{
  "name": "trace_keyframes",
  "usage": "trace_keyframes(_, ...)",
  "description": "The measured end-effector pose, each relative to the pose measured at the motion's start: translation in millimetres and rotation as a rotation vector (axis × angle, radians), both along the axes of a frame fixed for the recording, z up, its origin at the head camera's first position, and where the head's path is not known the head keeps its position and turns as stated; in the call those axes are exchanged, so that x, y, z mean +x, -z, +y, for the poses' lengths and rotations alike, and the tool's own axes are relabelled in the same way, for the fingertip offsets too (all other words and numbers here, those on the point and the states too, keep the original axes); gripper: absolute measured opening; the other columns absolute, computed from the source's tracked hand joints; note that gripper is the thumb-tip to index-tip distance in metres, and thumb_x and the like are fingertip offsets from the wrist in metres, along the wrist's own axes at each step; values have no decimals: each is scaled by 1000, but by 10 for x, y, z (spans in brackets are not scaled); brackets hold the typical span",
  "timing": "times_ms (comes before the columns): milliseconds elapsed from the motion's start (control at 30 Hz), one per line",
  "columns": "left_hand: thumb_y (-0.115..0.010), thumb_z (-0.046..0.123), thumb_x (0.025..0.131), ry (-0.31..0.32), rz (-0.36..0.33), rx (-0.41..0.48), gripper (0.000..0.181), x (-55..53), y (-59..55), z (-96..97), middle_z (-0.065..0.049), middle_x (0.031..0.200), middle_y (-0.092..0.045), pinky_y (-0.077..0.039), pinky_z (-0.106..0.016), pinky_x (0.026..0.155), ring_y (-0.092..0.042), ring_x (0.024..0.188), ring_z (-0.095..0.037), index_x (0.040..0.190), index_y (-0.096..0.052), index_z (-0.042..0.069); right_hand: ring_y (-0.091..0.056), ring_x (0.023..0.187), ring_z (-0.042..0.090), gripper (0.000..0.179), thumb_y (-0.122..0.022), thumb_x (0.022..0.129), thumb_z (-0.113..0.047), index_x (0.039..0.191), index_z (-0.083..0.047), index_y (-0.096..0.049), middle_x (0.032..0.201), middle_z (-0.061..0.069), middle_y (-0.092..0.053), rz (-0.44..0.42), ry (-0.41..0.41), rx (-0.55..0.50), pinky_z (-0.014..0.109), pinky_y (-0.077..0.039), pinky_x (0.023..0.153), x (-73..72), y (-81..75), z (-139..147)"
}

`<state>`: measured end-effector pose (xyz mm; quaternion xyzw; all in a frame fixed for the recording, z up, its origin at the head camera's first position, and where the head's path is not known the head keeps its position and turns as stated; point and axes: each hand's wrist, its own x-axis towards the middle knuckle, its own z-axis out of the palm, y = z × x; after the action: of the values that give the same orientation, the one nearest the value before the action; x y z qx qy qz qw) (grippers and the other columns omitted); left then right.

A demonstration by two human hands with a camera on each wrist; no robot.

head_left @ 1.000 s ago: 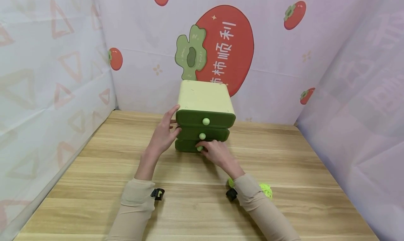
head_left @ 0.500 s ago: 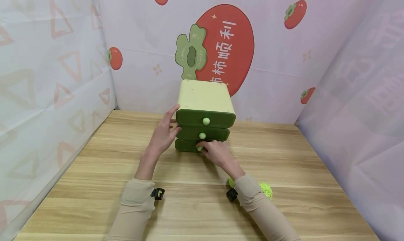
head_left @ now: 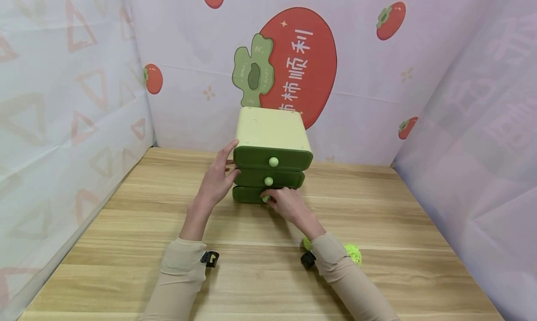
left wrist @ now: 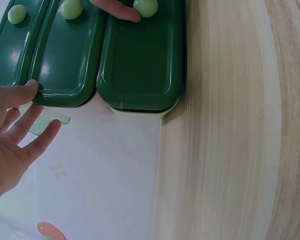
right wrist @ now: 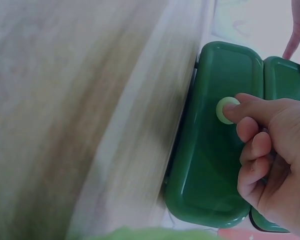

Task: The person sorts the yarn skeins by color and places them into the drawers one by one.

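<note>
A small cabinet [head_left: 272,127] with a cream top and three dark green drawers stands on the table, each drawer bearing a round pale green knob. My left hand [head_left: 215,181] is at its left side. In the left wrist view, the thumb [left wrist: 27,91] touches the end of the middle drawer front [left wrist: 65,60], and the other fingers extend along the side. With thumb and index finger my right hand [head_left: 289,203] pinches the knob [right wrist: 227,110] of the bottom drawer [right wrist: 215,165]. The bottom drawer front sits close against the cabinet body.
Bright yellow-green stringy bundles [head_left: 354,254] lie on the wooden table [head_left: 251,283], partly hidden by my right forearm. A patterned fabric backdrop [head_left: 189,115] rises close behind the cabinet, and fabric walls stand left and right.
</note>
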<state>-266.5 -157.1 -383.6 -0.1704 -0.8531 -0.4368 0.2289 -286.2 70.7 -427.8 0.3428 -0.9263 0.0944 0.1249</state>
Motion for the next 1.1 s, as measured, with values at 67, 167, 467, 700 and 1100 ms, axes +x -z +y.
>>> trace_keyframes(67,-64,-2,85,2,10,2,86,-1,1,5,0,149,-32,-53,-43,86,-61,107,-29,147,-21,39,-42,48,4,15,-66,88,-23,100,-29,-72,66,-11,-61,-7,4,-1,20,-34,42,1,-1,0)
trace_keyframes(167,-65,-3,85,5,25,1,86,-1,-3,11,-1,149,-32,-53,-44,85,-61,107,-30,147,-21,38,-43,49,5,15,-67,87,-22,100,-28,-72,67,-11,-61,-22,4,-9,20,-35,43,6,-10,1)
trace_keyframes(467,-65,-3,85,7,33,4,85,0,-12,17,-1,149,-32,-53,-44,85,-61,107,-31,147,-22,36,-46,53,5,19,-68,86,-20,104,-28,-71,70,-10,-60,-49,1,-6,20,-38,47,-18,-16,27)
trace_keyframes(700,-65,-2,85,1,19,5,85,6,-18,4,-1,149,-33,-53,-44,86,-61,107,-31,147,-22,39,-43,49,6,22,-65,87,-15,103,-29,-72,68,-9,-63,-1,-24,21,20,-35,43,-63,-4,21)
trace_keyframes(1100,-65,-2,85,-11,28,-4,86,-4,4,6,0,149,-33,-54,-43,85,-61,106,-29,147,-21,39,-39,45,5,21,-65,87,-16,103,-28,-72,62,-8,-60,21,-80,47,19,-30,39,-38,-7,29)
